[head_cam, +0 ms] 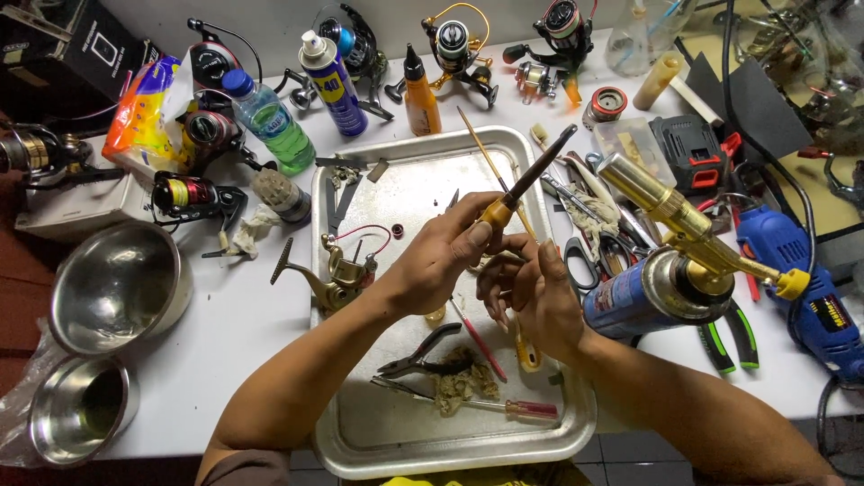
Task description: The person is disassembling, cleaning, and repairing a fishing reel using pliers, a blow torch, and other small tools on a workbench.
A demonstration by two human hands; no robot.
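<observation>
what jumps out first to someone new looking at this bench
The two hands meeting over the metal tray at centre: the left hand holds a brush by its yellow grip, the right hand curled beside it. Right of them lies a blue gas torch; fishing reels line the back.

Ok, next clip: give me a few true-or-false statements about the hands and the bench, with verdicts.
1. The left hand grips a tool with an amber handle. True.
2. The right hand holds the gas torch. False: the torch lies beside the right forearm, unheld; the fingers are curled near the left hand.
3. Both hands are over the metal tray. True.
4. The pliers lie in the bowl. False: they lie in the tray, by the left forearm.
5. The green bottle stands upright inside the tray. False: it lies on the table left of it.
</observation>
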